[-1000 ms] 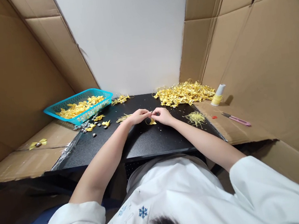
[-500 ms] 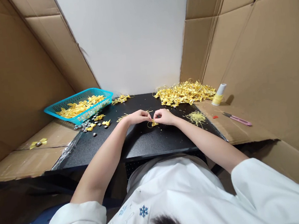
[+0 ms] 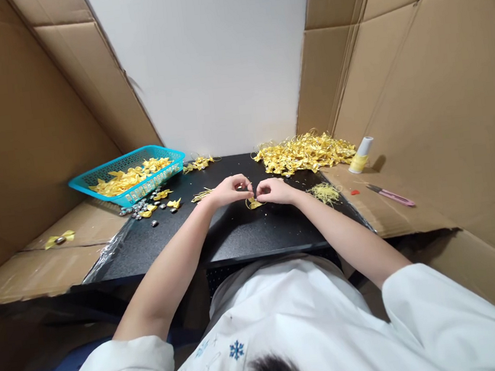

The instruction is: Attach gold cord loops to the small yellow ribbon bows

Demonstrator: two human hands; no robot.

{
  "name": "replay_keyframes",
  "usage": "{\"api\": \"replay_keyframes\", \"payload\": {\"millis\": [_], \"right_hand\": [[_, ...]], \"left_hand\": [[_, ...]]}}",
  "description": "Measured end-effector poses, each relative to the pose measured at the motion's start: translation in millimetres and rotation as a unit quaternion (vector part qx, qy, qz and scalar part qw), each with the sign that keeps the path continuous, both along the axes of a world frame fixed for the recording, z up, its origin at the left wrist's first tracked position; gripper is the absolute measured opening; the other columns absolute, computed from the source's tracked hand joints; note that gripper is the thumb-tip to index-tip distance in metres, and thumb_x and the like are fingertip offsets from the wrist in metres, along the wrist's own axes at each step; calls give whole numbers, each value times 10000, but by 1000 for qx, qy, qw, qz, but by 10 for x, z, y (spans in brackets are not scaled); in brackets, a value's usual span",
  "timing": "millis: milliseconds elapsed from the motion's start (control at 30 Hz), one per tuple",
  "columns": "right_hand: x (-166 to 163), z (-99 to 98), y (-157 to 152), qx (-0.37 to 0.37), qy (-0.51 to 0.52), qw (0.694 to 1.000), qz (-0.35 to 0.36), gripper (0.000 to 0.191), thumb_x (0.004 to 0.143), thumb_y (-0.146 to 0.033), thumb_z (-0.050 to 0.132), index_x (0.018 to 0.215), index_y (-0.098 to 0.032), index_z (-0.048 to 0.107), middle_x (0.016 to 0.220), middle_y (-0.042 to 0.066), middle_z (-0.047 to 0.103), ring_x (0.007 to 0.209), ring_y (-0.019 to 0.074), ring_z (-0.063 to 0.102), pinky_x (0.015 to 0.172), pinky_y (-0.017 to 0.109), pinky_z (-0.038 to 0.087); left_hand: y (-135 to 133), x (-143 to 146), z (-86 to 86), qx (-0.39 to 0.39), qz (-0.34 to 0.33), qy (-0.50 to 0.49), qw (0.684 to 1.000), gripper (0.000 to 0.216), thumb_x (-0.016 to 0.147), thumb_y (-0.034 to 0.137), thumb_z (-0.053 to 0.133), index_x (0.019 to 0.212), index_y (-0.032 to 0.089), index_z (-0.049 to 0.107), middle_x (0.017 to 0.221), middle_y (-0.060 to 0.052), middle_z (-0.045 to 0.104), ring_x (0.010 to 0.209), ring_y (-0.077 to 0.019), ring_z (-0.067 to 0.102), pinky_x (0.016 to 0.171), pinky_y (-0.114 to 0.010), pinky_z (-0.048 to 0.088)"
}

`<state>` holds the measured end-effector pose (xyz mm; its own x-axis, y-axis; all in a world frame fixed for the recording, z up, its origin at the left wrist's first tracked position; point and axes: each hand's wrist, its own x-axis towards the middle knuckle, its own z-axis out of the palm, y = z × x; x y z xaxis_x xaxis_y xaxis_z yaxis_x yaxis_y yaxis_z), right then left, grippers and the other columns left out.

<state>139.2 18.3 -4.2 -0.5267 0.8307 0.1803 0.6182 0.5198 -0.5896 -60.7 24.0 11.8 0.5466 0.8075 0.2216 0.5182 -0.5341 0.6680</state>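
Note:
My left hand [image 3: 234, 190] and my right hand [image 3: 275, 192] are close together over the middle of the black table. Between and just below their fingertips is a small yellow ribbon bow [image 3: 255, 203] with a thin loop of yellow cord. Thumb and forefinger of my right hand are pinched together at the cord. On my left hand the fingers arch over, with thumb and forefinger tips near the same cord. The cord is too thin to trace exactly between the fingers.
A blue basket [image 3: 82, 185] of yellow bows stands at the left, silver beads [image 3: 136, 209] beside it. A heap of bows [image 3: 306, 152] lies at back right. Cut cords [image 3: 325, 193], a thread cone [image 3: 361, 156] and a pink cutter [image 3: 391, 194] are at the right. Cardboard walls enclose both sides.
My fingertips have drawn slightly apart from each other, and the left fingers have lifted and arched. The bow remains below them. The whole view has shifted slightly.

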Motion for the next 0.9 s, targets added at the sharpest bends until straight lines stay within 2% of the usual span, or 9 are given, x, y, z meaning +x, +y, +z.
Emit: {"api": "replay_keyframes", "payload": {"millis": [133,233,367,533,700,800,900], "right_hand": [[62,33,-28,52,-46,996,64,154,647,-293,803,722,-193,712,889,-2,675,901,177,566,801,306,271],[71,27,-25,74,-53,993,69,78,715,-273,766,712,-204,729,941,21,674,972,201,553,811,322,253],[52,6,-8,80,-46,995,43,28,743,-224,727,728,-202,738,922,22,670,953,196,558,808,323,250],[28,-15,-5,92,-24,995,27,55,758,-195,691,717,-189,728,915,23,666,937,190,563,804,324,248],[24,-29,-1,103,-18,994,21,114,777,-259,704,699,-177,712,905,29,664,933,188,556,815,330,250],[27,-33,5,103,-25,994,20,114,776,-270,717,700,-185,720,893,28,657,929,183,554,818,327,257],[31,-41,17,105,-20,994,20,93,768,-256,721,703,-190,725,879,27,648,918,178,550,818,321,270]], "left_hand": [[-50,33,29,58,-49,12,997,254,653,405,721,742,173,665,785,-1,530,778,-145,498,722,-265,393],[-62,42,18,90,-68,49,992,172,672,349,721,714,185,691,788,-6,540,806,-155,510,793,-290,398],[-89,55,17,144,-48,78,985,98,711,293,688,724,208,733,784,-8,518,819,-162,506,845,-311,388],[-127,87,39,194,6,59,979,163,758,326,655,803,186,728,804,-22,535,823,-174,498,845,-318,391],[-61,78,-30,114,40,93,988,264,679,441,747,738,185,723,778,-20,506,802,-181,507,795,-317,397],[-5,51,-83,71,26,88,993,272,675,453,750,763,196,740,780,-16,487,795,-172,513,774,-307,400],[34,28,-115,64,9,89,994,274,687,469,732,757,204,752,773,-15,476,794,-166,511,764,-299,402]]}}
